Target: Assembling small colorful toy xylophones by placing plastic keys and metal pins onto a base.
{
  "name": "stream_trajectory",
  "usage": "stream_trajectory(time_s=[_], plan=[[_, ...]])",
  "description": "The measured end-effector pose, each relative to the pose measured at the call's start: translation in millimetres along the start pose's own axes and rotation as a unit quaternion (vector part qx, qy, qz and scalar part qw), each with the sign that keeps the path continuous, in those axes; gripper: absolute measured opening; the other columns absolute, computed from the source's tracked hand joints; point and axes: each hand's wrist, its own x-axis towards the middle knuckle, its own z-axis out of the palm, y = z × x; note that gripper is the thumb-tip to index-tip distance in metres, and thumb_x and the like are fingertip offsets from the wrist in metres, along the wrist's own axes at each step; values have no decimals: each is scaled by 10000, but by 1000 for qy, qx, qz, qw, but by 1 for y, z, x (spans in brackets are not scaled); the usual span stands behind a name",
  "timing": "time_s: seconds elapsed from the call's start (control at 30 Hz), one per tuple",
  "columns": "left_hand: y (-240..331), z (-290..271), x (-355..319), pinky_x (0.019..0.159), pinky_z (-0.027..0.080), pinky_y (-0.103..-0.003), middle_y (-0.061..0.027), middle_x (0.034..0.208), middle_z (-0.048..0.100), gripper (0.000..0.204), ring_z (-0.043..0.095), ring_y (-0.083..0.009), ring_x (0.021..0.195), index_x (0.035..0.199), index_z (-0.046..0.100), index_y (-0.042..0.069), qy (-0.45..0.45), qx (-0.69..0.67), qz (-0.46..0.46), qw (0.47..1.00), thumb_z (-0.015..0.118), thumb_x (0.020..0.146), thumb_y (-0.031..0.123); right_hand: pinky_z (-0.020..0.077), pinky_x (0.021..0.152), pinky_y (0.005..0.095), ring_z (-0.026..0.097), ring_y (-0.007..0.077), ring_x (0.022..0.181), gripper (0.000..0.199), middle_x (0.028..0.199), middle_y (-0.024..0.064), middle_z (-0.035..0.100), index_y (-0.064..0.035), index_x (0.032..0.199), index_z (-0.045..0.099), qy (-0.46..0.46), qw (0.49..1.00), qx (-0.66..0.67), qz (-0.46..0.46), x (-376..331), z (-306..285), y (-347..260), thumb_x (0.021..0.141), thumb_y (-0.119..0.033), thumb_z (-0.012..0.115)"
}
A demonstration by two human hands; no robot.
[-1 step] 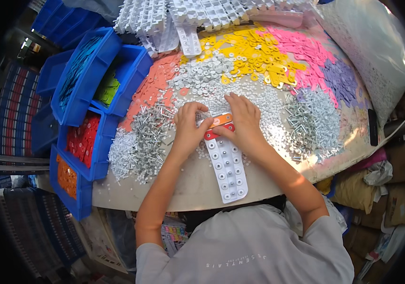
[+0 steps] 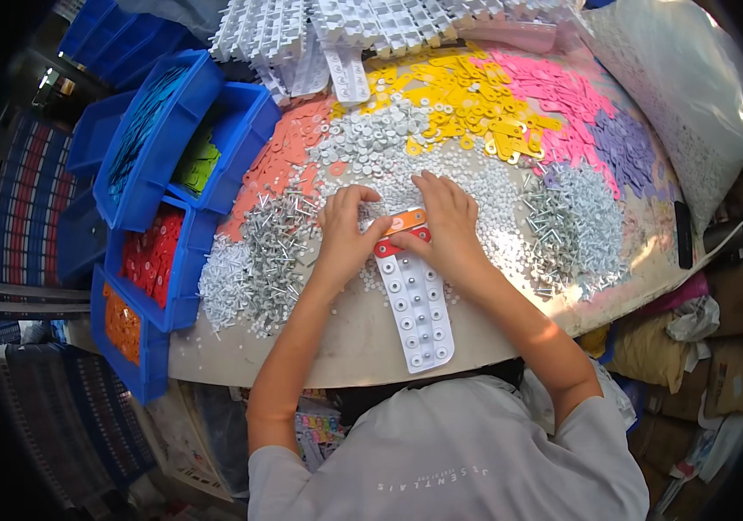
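A white plastic tray (image 2: 415,317) with rows of round sockets lies lengthwise at the table's near edge. Across its far end sit an orange plastic strip (image 2: 408,220) and, just nearer, a red plastic strip (image 2: 383,248). My left hand (image 2: 347,236) is curled, its thumb pressed at the left end of the orange strip. My right hand (image 2: 448,227) closes round the right end, its thumb lying along the border between the orange and red strips. Small white caps (image 2: 397,187) lie loose beyond my fingers.
Screws (image 2: 278,260) and white pegs (image 2: 226,282) are heaped left; more screws (image 2: 549,227) lie right. Yellow strips (image 2: 463,91), pink strips (image 2: 554,87) and purple pieces (image 2: 625,152) spread behind. Blue bins (image 2: 182,286) line the left edge. A clear sack (image 2: 684,95) stands far right.
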Motion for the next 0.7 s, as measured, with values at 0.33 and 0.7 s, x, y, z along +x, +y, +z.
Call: stream_trajectory(time_s=[0.33,0.7], plan=[[-32,-144,39,1010,382,-434,-148,1149,594,341,532,-331,1122,1147,598,13,330,127,170,920,727,864,152,216,1136,526,318,395,1406,585,1481,183,438,-52,1252,608,-10,998,-55,-26,-8,-8,-8,796,-371,788],[-215,-390,78,811,519,-391,-174,971,717,475,676,-293,887,1024,686,-4,88,249,-269,926,728,803,415,323,1084,469,414,352,1336,418,1395,136,502,-64,1187,611,2,963,40,-266,78,-8,-106,835,-236,754]])
